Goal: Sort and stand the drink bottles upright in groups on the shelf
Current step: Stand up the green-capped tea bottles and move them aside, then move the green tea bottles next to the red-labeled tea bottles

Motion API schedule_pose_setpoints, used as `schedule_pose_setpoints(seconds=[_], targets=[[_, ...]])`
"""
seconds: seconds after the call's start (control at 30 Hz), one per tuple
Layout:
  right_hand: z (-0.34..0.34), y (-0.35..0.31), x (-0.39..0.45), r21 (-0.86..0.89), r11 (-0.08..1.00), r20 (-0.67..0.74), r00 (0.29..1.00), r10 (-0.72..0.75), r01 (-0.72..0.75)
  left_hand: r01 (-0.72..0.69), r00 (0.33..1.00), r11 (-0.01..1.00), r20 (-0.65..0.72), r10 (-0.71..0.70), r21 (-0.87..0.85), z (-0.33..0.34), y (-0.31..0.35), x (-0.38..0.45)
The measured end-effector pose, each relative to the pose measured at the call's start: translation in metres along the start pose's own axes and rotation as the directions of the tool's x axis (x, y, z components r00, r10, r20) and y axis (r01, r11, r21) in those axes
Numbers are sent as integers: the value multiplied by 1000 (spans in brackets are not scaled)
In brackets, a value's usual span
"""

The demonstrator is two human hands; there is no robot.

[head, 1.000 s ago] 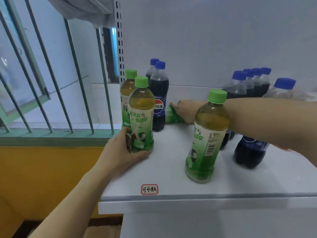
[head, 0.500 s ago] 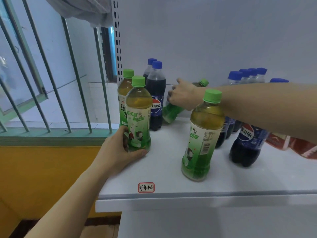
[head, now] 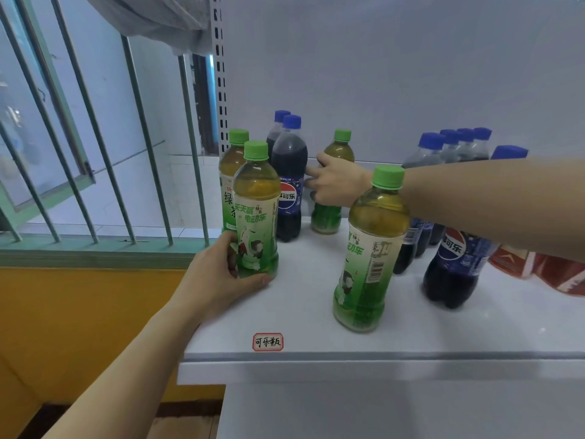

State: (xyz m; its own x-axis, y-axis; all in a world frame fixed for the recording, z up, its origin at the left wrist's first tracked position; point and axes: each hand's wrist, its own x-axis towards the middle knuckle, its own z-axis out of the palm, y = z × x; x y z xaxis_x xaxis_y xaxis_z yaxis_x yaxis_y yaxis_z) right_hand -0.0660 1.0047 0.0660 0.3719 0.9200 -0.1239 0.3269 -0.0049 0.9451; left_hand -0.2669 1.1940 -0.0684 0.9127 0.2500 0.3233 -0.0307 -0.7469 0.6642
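White shelf (head: 316, 312) by barred window | R hand (head: 337, 185) grips back tea btl (head: 332, 185), upright, nr rear wall | L hand (head: 221, 277) wraps front-left tea btl (head: 256, 210) | hands apart; tea group lies left of R hand, colas between.

— What carries it all?
— A white shelf (head: 316, 315) with a red-bordered label (head: 267, 342) at its near edge.
— And on it?
— 4 upright green tea bottles (head: 368, 258), dark cola bottles (head: 454, 264) left and right, red packets (head: 538, 267) far right.
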Motion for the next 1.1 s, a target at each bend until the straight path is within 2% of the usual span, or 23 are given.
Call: schedule_pose_setpoints(seconds=[0.13, 0.3, 0.43, 0.53, 0.6, 0.67, 0.7, 0.77, 0.8, 0.83, 0.87, 0.9, 0.97, 1.1], targets=[[2, 6, -2, -13, 997, -13, 997, -73, 73, 9, 1000, 1000, 2, -9, 14, 0, 1, 1], [-7, 21, -10, 70, 986, -78, 986, -148, 153, 8, 1000, 1000, 4, -8, 25, 2, -2, 1], [-27, 41, -38, 170, 982, -129, 990, -55, 77, 12, 1000, 1000, 3, -12, -18, 0, 0, 2], [-46, 61, -71, 314, 945, -109, 985, 136, -96, 20, 1000, 998, 10, -19, -57, -1, 0, 0], [-58, 70, -92, 549, 795, -6, 950, 313, -259, 13, 1000, 999, 29, -11, -51, -1, 1, -2], [-66, 74, -110, 753, 539, 95, 873, 478, -377, 6, 999, 999, 40, -4, -50, -2, 2, -2], [-71, 74, -117, 839, 372, 144, 823, 550, -396, 8, 999, 998, 40, -6, -57, -2, 2, -2], [-82, 65, -133, 940, -26, 279, 722, 633, -341, 12, 999, 998, 37, -9, -68, -2, 3, -3], [-88, 57, -138, 932, -230, 361, 683, 635, -279, 11, 999, 997, 36, -9, -71, -3, 4, -3], [-95, 46, -142, 895, -388, 431, 650, 626, -219, 11, 999, 997, 36, -9, -77, -4, 4, -4], [-100, 35, -146, 852, -494, 484, 621, 616, -173, 10, 999, 996, 35, -7, -88, -4, 5, -5], [-105, 24, -148, 822, -553, 512, 599, 615, -135, 6, 999, 994, 32, -2, -105, -4, 6, -6], [-110, 1, -152, 823, -562, 499, 579, 645, -84, -6, 1000, 992, 21, 8, -129, -4, 5, -6], [-114, -38, -156, 959, -221, 284, 613, 737, -178, -51, 999, 993, 4, 52, -104, -4, 7, -12]])
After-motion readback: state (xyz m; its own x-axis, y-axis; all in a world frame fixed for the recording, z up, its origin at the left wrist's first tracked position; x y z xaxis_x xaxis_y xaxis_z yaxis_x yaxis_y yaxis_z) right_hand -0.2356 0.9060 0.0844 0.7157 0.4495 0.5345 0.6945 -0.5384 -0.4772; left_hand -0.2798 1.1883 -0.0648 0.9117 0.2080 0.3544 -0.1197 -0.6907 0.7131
